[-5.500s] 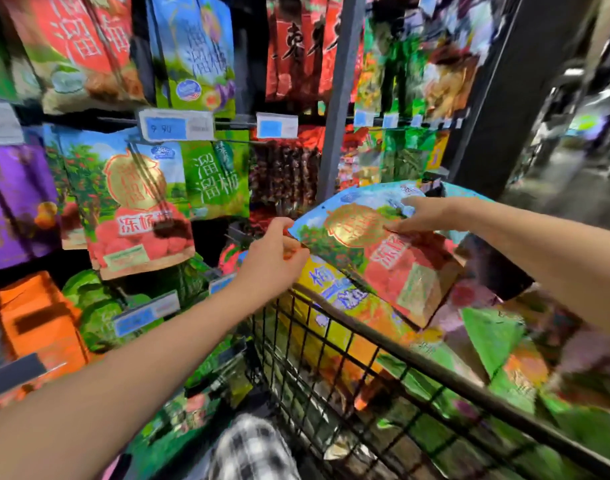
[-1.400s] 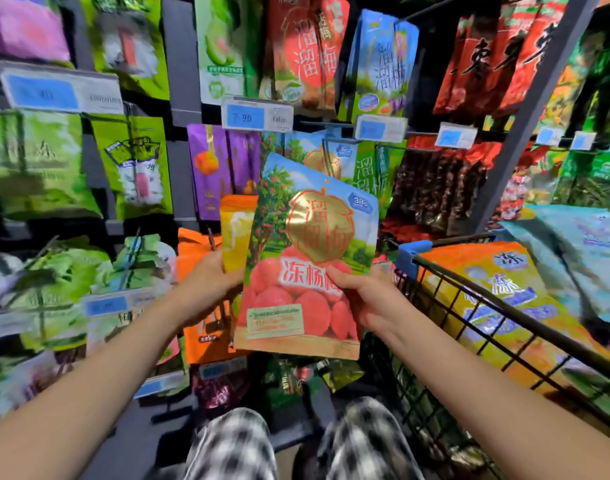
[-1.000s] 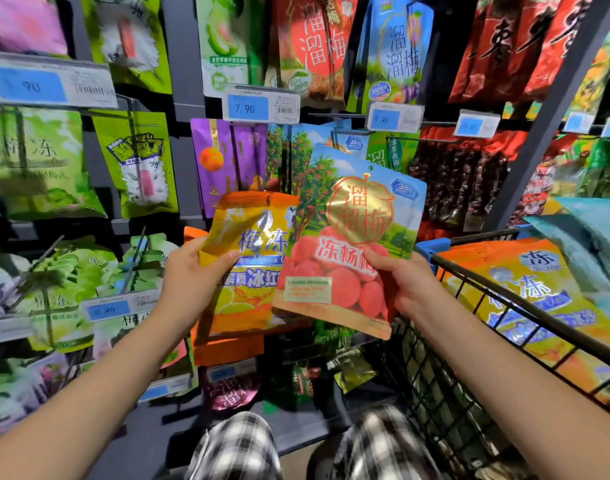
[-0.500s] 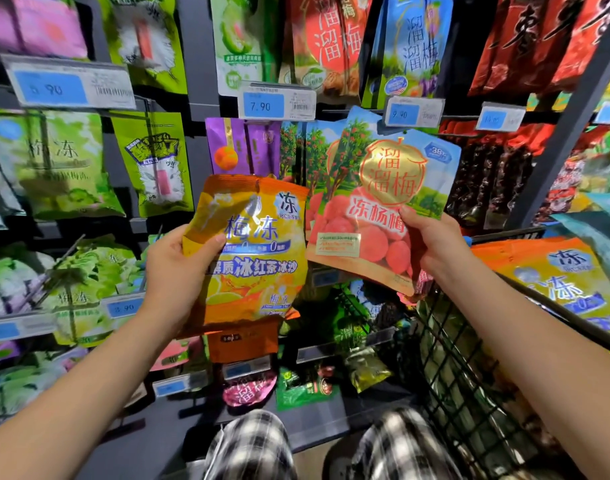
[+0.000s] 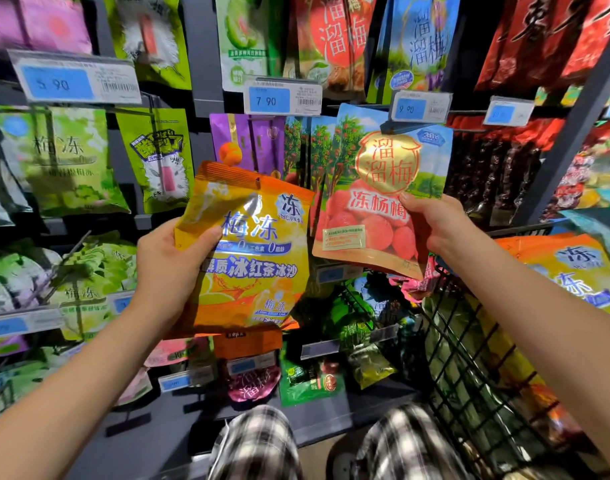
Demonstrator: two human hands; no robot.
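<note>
While left grip point(image 5: 168, 268) holds orange pouch point(image 5: 253, 271) | right grip point(image 5: 438, 226) holds red-fruit pouch point(image 5: 372, 202)

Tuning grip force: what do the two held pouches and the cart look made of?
Orange pouch: thin plastic or foil-laminate film, glossy; bright glare streaks and creases. Red-fruit pouch: similar film, less sheen, with a shiny gold emblem. Cart: probably dark-coated metal wire; thin rigid grid.

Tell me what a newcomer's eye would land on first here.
Two bright pouches held up side by side: an orange pouch in the left hand and, slightly higher, a red-fruit pouch in the right hand. Behind them hang snack bags with blue price tags, and a wire cart with more pouches stands at the right.
</note>
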